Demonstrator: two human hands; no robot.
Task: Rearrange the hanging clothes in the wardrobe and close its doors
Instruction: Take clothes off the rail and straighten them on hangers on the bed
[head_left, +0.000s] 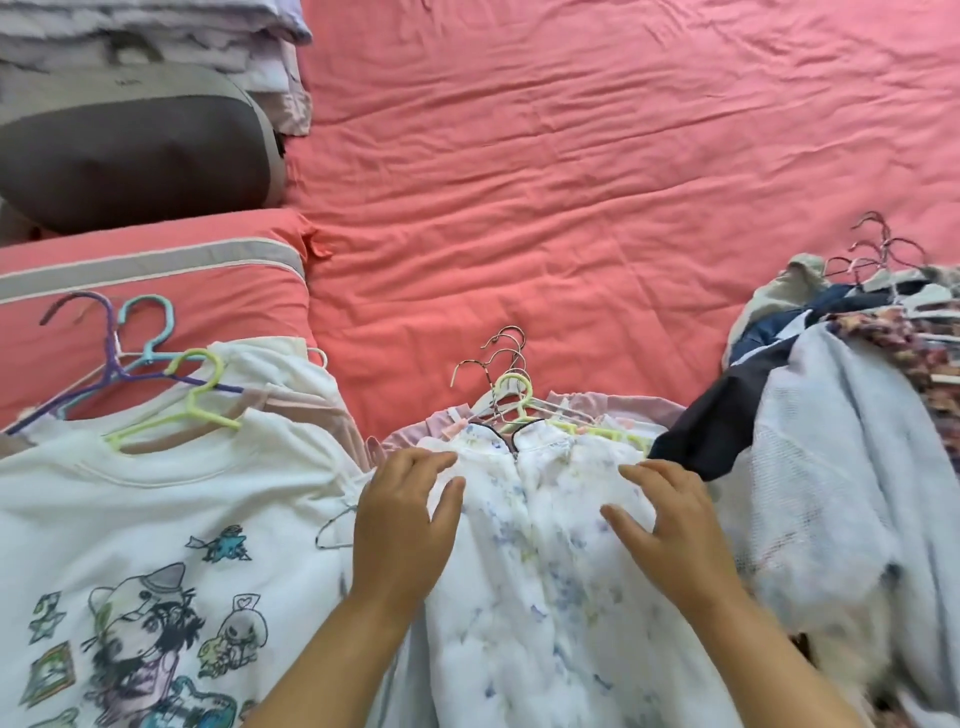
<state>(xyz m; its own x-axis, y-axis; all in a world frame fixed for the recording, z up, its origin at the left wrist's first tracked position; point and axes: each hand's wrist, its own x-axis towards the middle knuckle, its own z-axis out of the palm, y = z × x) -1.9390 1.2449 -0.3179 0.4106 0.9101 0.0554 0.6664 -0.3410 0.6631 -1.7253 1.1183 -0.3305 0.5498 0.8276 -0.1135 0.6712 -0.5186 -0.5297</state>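
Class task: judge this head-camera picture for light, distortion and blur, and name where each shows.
Head view: soft, even daylight with no glare; the pink bedsheet keeps clear wrinkles; wide-angle bending curves the pillow edge; the left hand and right hand on the floral garment look slightly soft.

I see everything through a single camera worn on my head, tilted forward and steeply down over the bed (597, 171). It sits close: my forearms enter from the bottom edge, and my left hand (402, 525) and right hand (670, 535) fill the lower middle. The wide lens bends the edges, so the pillow (150, 291) at left and the clothes pile (852, 415) at right curve outward. The far side of the bed runs to the top edge.
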